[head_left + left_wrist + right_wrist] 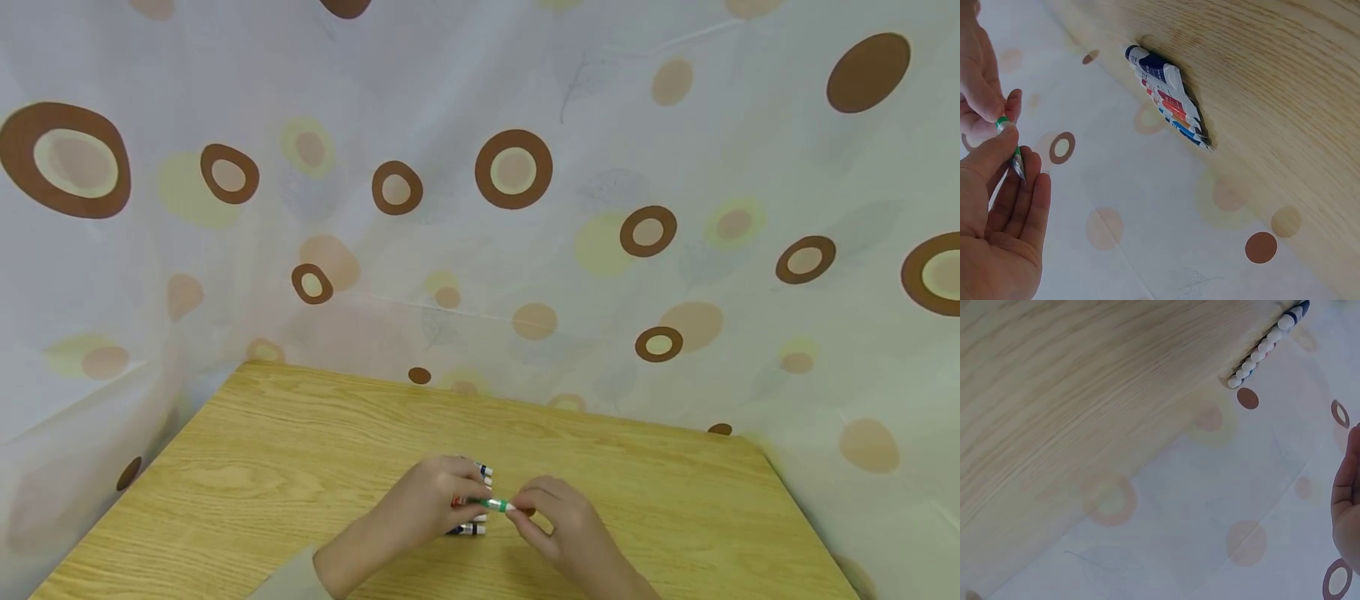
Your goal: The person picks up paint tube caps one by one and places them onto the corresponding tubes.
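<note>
A small paint tube [495, 504] with a green band and a white cap is held between both hands above the table. My left hand [438, 500] pinches its body between thumb and fingers, the tube's tail lying over the fingers in the left wrist view. The thumb and fingers of my right hand [562, 525] pinch the cap end. Behind and below the left hand lies a row of several paint tubes [1169, 94], side by side, partly hidden by that hand in the head view. Their white caps [1259, 356] line up in the right wrist view.
The wooden table [315, 442] has a light grain and runs back to a hanging sheet [450, 250] with brown and beige circles. This sheet also encloses the left and right sides of the table.
</note>
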`<state>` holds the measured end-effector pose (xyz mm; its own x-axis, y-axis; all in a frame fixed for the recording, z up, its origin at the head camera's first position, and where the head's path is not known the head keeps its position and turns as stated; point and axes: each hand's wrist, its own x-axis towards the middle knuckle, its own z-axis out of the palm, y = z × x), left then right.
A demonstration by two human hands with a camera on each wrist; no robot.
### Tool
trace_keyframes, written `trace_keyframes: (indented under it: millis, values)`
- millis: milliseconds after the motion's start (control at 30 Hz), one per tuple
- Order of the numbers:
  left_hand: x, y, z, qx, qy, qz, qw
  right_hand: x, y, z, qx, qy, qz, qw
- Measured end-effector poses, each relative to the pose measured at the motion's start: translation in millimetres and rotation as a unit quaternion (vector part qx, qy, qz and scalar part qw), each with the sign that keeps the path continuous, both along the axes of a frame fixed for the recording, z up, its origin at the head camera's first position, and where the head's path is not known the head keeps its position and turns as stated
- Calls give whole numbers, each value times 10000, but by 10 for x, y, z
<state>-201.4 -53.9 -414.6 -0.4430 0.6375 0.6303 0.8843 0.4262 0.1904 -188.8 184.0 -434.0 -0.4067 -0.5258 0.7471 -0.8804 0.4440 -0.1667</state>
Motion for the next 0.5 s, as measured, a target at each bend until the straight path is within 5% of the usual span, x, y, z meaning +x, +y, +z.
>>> trace_keyframes:
  millis: [333,500]
  values:
    - [89,-12,-41,-432,-88,363,9984,28,-6,-80,50,-538,275,9982]
    - [101,-33,-103,-409,-221,505,9976,49,11,-83,313,-760,101,9966]
